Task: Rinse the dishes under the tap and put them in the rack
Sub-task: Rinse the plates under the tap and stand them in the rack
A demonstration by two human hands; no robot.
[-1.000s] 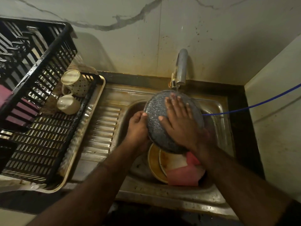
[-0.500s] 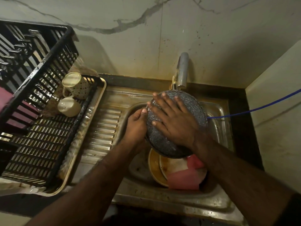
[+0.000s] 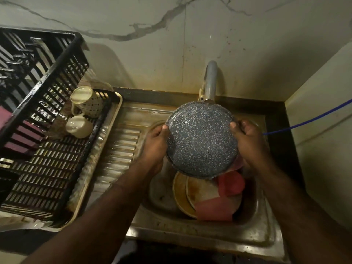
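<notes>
Sink – dirty plates; drainboard – rack.

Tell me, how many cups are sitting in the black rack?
2. A dotted cream ceramic mug lies at the far end of the black plastic slatted rack, and a plain cream cup lies just nearer. Others may be hidden.

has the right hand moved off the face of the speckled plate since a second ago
Yes. The right hand has slid off the face of the round dark speckled plate to its right rim, away from the grey tap.
</notes>
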